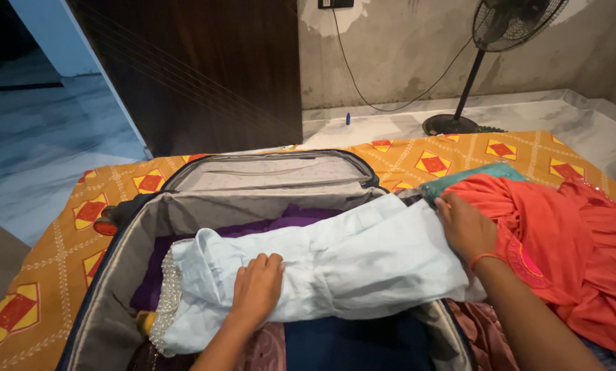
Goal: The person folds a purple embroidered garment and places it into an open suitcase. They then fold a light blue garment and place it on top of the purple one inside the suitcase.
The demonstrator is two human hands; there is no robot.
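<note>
The left hand (256,288) lay palm down with its fingers spread flat on a pale blue folded cotton garment (363,264), pressing rather than clasping it. The right hand (464,225) rested open on the same garment's far right edge, its fingertips on the cloth; whether any fold was pinched beneath them could not be told. The garment stretched between the two hands, lying across the open grey-lined soft suitcase (126,275). Under the left hand's side of it sat purple folded cloth (184,247), and a beaded white trim (165,302) hung just left of that hand. Just beyond the right hand's wrist lay a crumpled coral-orange dress (569,247), with a teal fabric pouch (473,175) above the fingertips. All rested on an orange patterned bedsheet (47,275). A black pedestal fan (507,27) stood well beyond the right hand.
</note>
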